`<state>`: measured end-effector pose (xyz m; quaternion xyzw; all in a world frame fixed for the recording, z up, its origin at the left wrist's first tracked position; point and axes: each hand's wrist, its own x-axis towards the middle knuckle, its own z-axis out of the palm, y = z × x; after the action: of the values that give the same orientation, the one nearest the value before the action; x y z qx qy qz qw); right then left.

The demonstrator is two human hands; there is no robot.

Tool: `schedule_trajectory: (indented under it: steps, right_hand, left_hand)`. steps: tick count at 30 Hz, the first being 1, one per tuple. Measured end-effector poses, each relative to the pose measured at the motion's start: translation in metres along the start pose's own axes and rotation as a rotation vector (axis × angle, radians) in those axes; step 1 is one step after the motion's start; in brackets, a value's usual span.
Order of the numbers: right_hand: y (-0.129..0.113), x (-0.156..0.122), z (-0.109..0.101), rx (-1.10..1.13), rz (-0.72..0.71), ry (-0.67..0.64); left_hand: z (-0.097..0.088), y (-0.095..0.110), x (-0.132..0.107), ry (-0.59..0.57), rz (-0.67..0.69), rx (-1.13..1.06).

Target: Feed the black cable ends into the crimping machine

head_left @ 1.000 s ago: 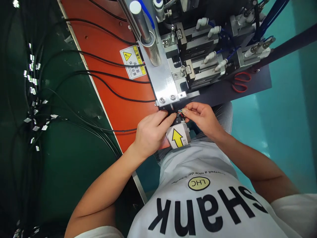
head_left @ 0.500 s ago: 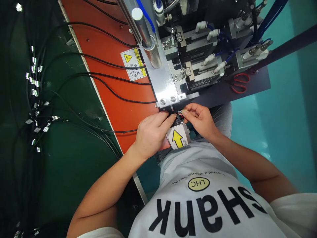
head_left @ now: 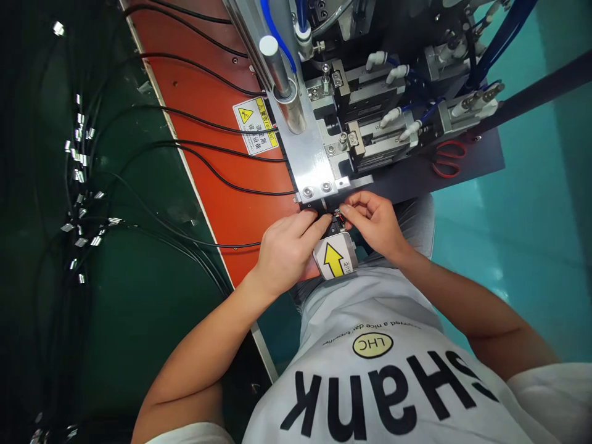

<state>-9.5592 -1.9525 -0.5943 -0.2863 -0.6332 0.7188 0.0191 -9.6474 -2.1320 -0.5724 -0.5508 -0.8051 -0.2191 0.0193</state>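
My left hand (head_left: pixel 287 251) is closed at the front end of the machine. A black cable (head_left: pixel 247 245) runs in under it from the left, and its fingers hide most of what they grip. Thin coloured wires (head_left: pixel 340 217), some red, show between the fingertips of both hands. My right hand (head_left: pixel 375 223) pinches these wires between thumb and forefinger, its other fingers curled. Just below the fingertips sits a metal cover with a yellow arrow label (head_left: pixel 333 259). A steel plate with two bolts (head_left: pixel 317 179) lies right above my left fingers.
Several black cables cross the orange machine base (head_left: pixel 198 185) by a warning label (head_left: pixel 256 126). Bundled cables with shiny ends (head_left: pixel 79 160) lie on the dark green surface at left. Pneumatic cylinders (head_left: pixel 382 139) stand above my right hand. Red-handled scissors (head_left: pixel 448 159) rest at right.
The view has shifted slightly, so the machine and cables appear a little lower and further right. Both hands stay in the same place, fingertips at the coloured wires.
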Motion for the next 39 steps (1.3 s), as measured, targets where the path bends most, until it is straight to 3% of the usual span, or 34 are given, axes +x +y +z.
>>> schedule_trajectory:
  steps: [6, 9, 15, 19, 22, 24, 26, 31, 33, 39]
  right_hand:
    - [-0.005, 0.0, 0.001, 0.162, 0.226, -0.03]
    - [-0.003, -0.007, -0.002, 0.157, 0.23, -0.053]
    - [0.003, -0.027, 0.0, -0.001, 0.083, 0.007]
    - [-0.011, -0.031, 0.001, -0.47, -0.211, 0.124]
    - [-0.025, -0.032, 0.0, -0.807, -0.397, 0.129]
    - [-0.029, -0.03, -0.002, -0.898, -0.451, 0.113]
    - [-0.026, -0.026, -0.004, -0.847, -0.423, 0.102]
    - [0.0, -0.013, -0.008, -0.244, -0.089, -0.027]
    - [0.006, -0.014, -0.008, -0.156, -0.036, -0.038]
    - [0.001, -0.03, -0.01, -0.475, -0.338, 0.079]
  left_hand:
    - [-0.001, 0.002, 0.002, -0.001, 0.013, 0.032]
    - [-0.002, 0.003, 0.003, -0.012, 0.014, 0.021]
    - [-0.003, 0.003, 0.003, -0.017, 0.002, 0.003]
    - [-0.003, 0.003, 0.002, -0.024, -0.007, 0.01]
    - [-0.003, 0.004, 0.002, -0.019, 0.002, 0.018]
    - [-0.002, 0.004, 0.001, -0.016, 0.004, 0.022]
    - [-0.003, 0.004, 0.001, -0.021, -0.001, 0.03]
    - [-0.004, 0.004, 0.001, -0.032, -0.009, 0.035]
    - [-0.004, 0.004, 0.002, -0.028, -0.012, 0.018]
    - [-0.005, 0.006, 0.003, -0.028, -0.024, 0.027]
